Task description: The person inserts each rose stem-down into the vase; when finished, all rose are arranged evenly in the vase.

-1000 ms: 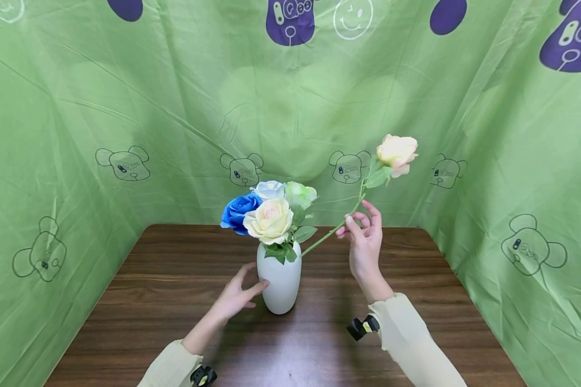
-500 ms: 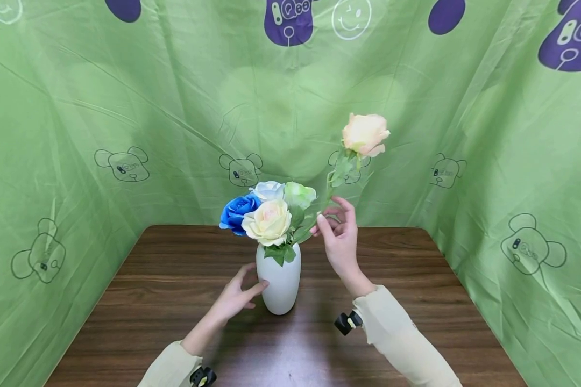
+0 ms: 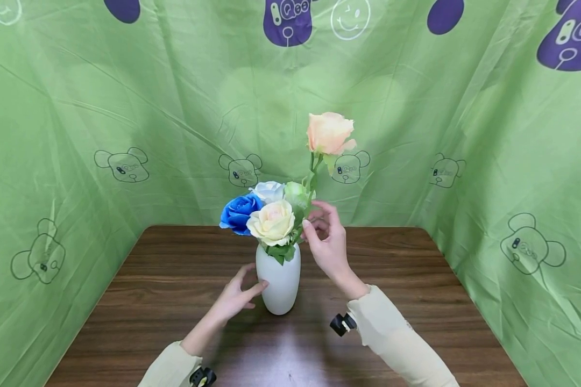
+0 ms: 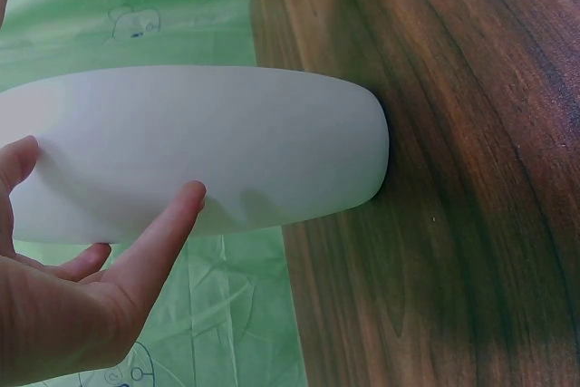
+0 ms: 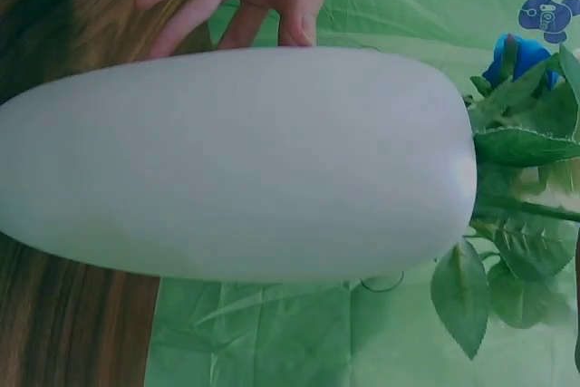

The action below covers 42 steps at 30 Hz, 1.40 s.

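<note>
A white vase (image 3: 280, 285) stands upright on the table, holding several roses. Cream (image 3: 271, 221), blue (image 3: 240, 215), pale blue (image 3: 267, 191) and green (image 3: 296, 193) blooms cluster at its mouth. The left hand (image 3: 234, 301) touches the vase's left side, its fingers spread; in the left wrist view its fingertips (image 4: 192, 195) rest on the white wall. To the right of the mouth, the right hand (image 3: 328, 243) pinches the stem of a peach rose (image 3: 330, 133), whose bloom rises above the others. The stem's lower end is hidden by leaves and the vase.
A brown wooden table (image 3: 164, 269) carries the vase. Green printed fabric (image 3: 184, 97) encloses the back and both sides. Leaves (image 5: 462, 296) hang past the vase's mouth in the right wrist view. Each wrist wears a small black camera (image 3: 342, 324).
The right hand has moved left with the peach rose, bringing the slanted stem nearly upright close to the other flowers. The left hand and vase stay in place.
</note>
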{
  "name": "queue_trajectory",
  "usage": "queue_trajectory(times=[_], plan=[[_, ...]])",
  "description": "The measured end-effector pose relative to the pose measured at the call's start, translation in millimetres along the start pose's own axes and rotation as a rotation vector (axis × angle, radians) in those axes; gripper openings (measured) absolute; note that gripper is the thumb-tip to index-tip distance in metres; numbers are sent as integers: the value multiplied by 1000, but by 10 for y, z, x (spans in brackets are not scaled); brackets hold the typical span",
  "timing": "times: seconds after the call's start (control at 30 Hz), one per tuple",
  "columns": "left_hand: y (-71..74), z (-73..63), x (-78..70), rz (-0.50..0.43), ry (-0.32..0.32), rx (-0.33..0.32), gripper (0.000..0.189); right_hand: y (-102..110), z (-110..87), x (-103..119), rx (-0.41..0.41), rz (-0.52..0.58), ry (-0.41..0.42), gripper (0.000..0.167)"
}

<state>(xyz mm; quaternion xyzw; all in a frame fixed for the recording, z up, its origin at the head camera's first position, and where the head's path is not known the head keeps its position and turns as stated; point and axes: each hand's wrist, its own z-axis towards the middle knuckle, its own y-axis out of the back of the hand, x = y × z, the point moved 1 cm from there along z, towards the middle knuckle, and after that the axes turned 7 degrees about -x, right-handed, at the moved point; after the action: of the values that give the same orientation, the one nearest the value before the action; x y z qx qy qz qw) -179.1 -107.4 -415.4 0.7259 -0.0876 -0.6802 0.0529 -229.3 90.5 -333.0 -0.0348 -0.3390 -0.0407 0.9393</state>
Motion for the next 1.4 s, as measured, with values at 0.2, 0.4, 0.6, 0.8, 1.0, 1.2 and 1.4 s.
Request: queue_trajectory(times=[0.2, 0.4, 0.6, 0.8, 1.0, 1.2, 1.4], plan=[[2, 16, 41, -5, 4, 0, 56, -54, -7, 52, -8, -72, -4, 38], [7, 146, 259, -12, -1, 2, 61, -58, -6, -77, -5, -192, 87, 38], [-2, 220, 388, -2, -8, -10, 63, -102, -10, -28, 60, -235, 124, 39], [-3, 170, 300, -13, -11, -10, 61, -126, -111, 11, 101, -265, 30, 38], [-10, 217, 391, -4, -7, -4, 62, -91, -334, -313, 91, -321, -10, 42], [2, 185, 322, -19, -2, 3, 61, -79, -386, -324, 60, -348, -18, 42], [3, 75, 117, -16, 0, 17, 59, -51, -297, -280, -26, -334, -21, 21]])
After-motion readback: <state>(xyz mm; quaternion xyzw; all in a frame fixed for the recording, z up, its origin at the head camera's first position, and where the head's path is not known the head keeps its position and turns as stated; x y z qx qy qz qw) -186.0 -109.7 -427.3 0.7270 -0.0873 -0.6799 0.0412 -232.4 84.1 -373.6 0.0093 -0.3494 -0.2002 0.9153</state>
